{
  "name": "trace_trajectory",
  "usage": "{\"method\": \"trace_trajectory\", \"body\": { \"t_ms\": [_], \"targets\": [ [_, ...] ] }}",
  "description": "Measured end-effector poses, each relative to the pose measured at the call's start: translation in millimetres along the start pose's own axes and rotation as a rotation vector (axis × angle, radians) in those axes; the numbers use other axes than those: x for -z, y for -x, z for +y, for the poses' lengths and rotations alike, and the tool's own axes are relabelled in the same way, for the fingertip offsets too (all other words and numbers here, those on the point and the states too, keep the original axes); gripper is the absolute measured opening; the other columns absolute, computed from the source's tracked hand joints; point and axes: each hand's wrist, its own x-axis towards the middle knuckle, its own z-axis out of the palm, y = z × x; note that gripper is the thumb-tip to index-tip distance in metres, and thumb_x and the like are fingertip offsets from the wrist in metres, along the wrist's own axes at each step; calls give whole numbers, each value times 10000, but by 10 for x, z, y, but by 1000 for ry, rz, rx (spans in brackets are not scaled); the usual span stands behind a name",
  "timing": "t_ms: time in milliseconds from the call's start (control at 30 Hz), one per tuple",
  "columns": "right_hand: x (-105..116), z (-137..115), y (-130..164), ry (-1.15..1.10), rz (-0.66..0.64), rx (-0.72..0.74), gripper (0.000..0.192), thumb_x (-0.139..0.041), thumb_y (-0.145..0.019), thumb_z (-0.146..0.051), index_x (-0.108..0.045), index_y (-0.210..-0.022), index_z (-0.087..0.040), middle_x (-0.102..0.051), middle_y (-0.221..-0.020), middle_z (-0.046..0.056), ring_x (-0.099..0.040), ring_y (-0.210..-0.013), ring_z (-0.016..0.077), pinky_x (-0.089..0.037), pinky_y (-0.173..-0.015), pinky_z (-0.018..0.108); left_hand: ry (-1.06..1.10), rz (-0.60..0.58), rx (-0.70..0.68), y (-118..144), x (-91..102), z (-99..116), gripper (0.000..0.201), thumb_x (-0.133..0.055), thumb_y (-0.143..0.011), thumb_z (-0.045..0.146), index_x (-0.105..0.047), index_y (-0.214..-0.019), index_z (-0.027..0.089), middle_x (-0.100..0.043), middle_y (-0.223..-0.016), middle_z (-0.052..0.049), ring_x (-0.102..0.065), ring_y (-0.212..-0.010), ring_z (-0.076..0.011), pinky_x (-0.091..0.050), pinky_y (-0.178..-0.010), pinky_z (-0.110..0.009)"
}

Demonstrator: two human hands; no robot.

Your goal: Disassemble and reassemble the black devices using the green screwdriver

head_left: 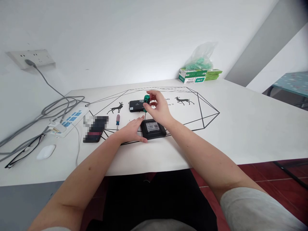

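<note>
A black rectangular electronic device with a white printed label on its upper face lies on the table. Round its left edge is my left hand, fingers at the far corner and thumb at the near one, holding it down. Above it, my right hand is closed on the green handle of a screwdriver. This screwdriver stands upright, its shaft pointing down to the device's far left corner; the tip is too small to make out. Behind lies another black device, partly covered by the screwdriver.
To the left lie a second screwdriver, a blurred dark phone-like object, a power strip with cables, glasses and a white case. Green and white boxes under a plastic bag stand by the wall.
</note>
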Motion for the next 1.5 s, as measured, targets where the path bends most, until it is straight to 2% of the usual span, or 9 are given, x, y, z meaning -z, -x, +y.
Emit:
{"method": "trace_trajectory", "body": {
  "t_ms": [233,467,600,900,1067,1200,1300,1367,1500],
  "targets": [
    [29,-21,-13,-21,32,-10,435,-675,-909,-273,-588,-1335,-298,-632,-1171,62,-659,-1034,216,-649,-781,379,44,-16,28,20,44,62,1393,-869,-718,820,-243,-1782,174,-279,-1841,-230,-285,-1695,-467,-293,-1360,-577],
    [-6,-22,-2,-98,96,-52,405,-697,-923,-325,-580,-1310,-314,-622,-1177,61,-650,-1079,225,-650,-785,372,48,276,9,-7,50,63,410,-590,-1022,510,-654,-1322,236,-691,-1489,-126,-613,-1441,-343,-446,-1263,-533],
    [-33,-4,7,-99,98,-50,383,-694,-935,-340,-578,-1298,-312,-615,-1180,64,-646,-1076,218,-652,-765,356,-34,360,-26,-42,74,46,197,-539,-1033,358,-708,-1074,265,-777,-1273,-86,-669,-1282,-314,-498,-1192,-542],
    [-6,-28,-7,-67,119,-33,384,-697,-920,-311,-587,-1288,-312,-634,-1174,64,-658,-1051,217,-651,-775,367,-372,424,307,-60,190,-185,258,-556,-1018,234,-811,-1057,245,-773,-1238,-154,-631,-1265,-405,-474,-1105,-608],
    [-15,-53,-1,-55,106,-27,372,-697,-916,-306,-599,-1275,-306,-635,-1150,64,-655,-1028,217,-647,-744,362,-392,403,326,-78,178,-263,273,-555,-1020,261,-827,-1045,249,-774,-1228,-164,-616,-1254,-420,-476,-1084,-633],
    [-5,-47,-7,-55,112,-25,383,-691,-905,-290,-604,-1277,-303,-646,-1146,63,-658,-1030,219,-650,-747,362,-305,424,291,-29,186,-187,345,-560,-1019,314,-796,-1259,239,-741,-1343,-169,-585,-1358,-426,-443,-1177,-652],
    [7,-47,-7,-32,116,-26,401,-678,-881,-262,-610,-1274,-307,-658,-1145,60,-661,-1029,223,-644,-744,363,-123,295,116,55,178,-24,540,-586,-1025,490,-667,-1507,261,-658,-1535,-122,-536,-1475,-386,-400,-1286,-613],
    [11,-61,-1,-14,104,-24,413,-668,-872,-247,-616,-1277,-309,-666,-1155,60,-664,-1029,227,-642,-743,369,8,91,33,100,161,98,814,-726,-929,648,-558,-1630,269,-540,-1682,-114,-470,-1565,-397,-395,-1322,-561],
    [7,-121,24,-18,56,-5,400,-649,-865,-239,-633,-1260,-294,-682,-1180,66,-672,-1030,231,-639,-717,367,60,-14,57,110,128,243,1149,-884,-747,722,-471,-1695,220,-378,-1793,-148,-333,-1659,-454,-322,-1375,-569]
  ]
}}
